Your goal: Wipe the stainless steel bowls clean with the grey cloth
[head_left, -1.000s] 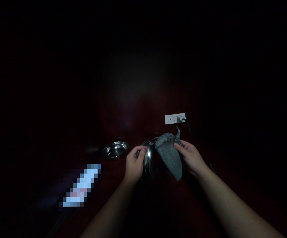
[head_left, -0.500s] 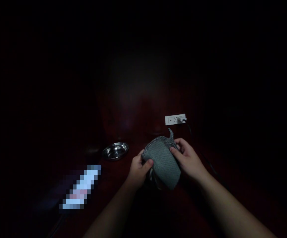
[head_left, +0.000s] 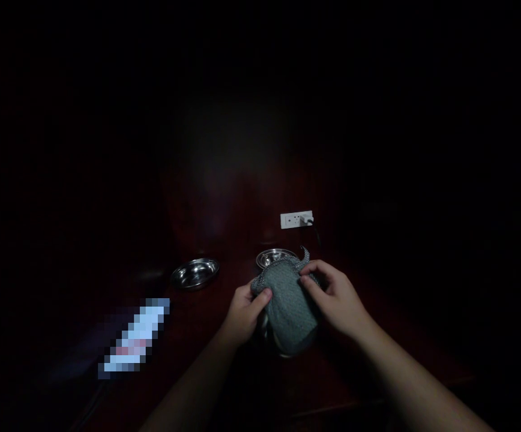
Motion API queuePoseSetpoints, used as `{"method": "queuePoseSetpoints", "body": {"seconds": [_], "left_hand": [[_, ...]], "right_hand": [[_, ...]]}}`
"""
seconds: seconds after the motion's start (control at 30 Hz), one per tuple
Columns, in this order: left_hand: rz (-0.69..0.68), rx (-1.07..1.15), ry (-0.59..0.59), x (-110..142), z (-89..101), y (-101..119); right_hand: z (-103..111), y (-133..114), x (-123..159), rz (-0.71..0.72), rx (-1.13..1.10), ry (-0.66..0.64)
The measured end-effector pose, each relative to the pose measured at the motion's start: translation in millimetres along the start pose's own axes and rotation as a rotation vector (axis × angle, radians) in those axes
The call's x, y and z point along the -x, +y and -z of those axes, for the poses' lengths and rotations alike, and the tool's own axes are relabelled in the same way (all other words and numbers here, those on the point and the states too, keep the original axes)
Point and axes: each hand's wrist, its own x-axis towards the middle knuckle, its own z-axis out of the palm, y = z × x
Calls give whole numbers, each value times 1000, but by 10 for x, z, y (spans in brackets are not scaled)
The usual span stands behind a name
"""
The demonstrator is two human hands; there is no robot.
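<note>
A grey-green textured cloth (head_left: pixel 291 315) is draped over a shiny metal bowl (head_left: pixel 284 355), hiding most of it; only a sliver shows at the lower edge. My left hand (head_left: pixel 246 312) grips the bowl's left side, its thumb pressing the cloth from the front. At the upper right of the cloth, my right hand (head_left: pixel 339 295) pinches the fabric between thumb and forefinger, and a narrow corner of it sticks up there. The bowl is held tilted in front of me.
A shallow steel dish (head_left: pixel 196 274) rests on the dark red table (head_left: pixel 197 327), left of my hands. Another steel dish (head_left: pixel 273 258) lies just behind the cloth. A lit, pixelated screen (head_left: pixel 137 339) is at left. A white wall socket (head_left: pixel 296 219) holds a plug with a black cord.
The cloth has moved left across the bowl and now covers its face. My left thumb has come onto the fabric. The view has turned slightly right, and a dish behind shows.
</note>
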Motion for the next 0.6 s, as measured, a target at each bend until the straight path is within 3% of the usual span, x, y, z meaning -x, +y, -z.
{"method": "queuePoseSetpoints", "body": {"seconds": [0.1, 0.23, 0.47, 0.6], "left_hand": [[-32, -45, -16, 217, -45, 79], [-100, -131, -4, 604, -76, 190], [-194, -246, -87, 1281, -113, 403], [-120, -66, -43, 1583, -85, 390]], "right_hand": [[72, -154, 116, -98, -7, -121], [79, -355, 291, -102, 27, -214], [112, -741, 627, 26, 19, -344], [216, -947, 773, 172, -39, -563]]}}
